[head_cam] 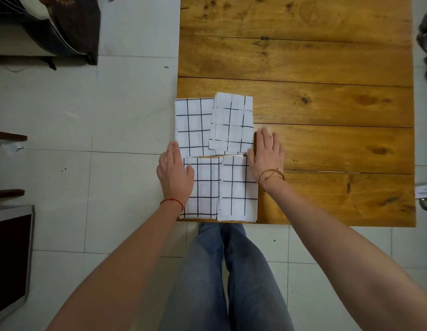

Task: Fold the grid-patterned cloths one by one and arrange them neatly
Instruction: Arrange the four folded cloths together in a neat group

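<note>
Both hands lie flat, fingers straight — left hand and right hand press the sides of four folded cloths at the table's near-left corner, gripping nothing.

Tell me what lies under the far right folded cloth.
The far right folded cloth overlaps the right edge of the far left folded cloth and otherwise rests on the wooden table. Anything else beneath it is covered and cannot be seen.
</note>
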